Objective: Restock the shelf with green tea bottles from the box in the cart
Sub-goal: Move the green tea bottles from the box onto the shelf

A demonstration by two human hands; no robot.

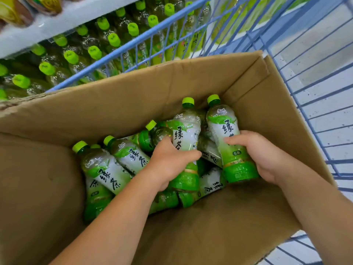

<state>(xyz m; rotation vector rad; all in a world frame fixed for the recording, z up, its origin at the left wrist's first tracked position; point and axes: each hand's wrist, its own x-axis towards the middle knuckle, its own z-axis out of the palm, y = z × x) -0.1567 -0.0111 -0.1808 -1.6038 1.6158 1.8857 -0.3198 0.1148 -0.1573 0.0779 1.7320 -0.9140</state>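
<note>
**Green tea bottles (107, 169) gripped in the box, lift-out not yet made**

You had both hands down in the box (133, 104) that sat in the cart (315, 92). Your left hand (170, 161) curled round the waist of one bottle (186, 129), thumb across the label, fingers wrapped behind. Your right hand (261, 155) clasped a second bottle (227, 134), thumb laid on its label, fingers hidden round its far side. Both caps pointed away from your fingers. More bottles lay heaped beneath and left of your left fingers. I judged this the pick-up step. The next move called for lifting both clear of the box wall, then over the cart rim to the shelf (47, 27) beyond your fingertips, where rows of such bottles stood.
</note>
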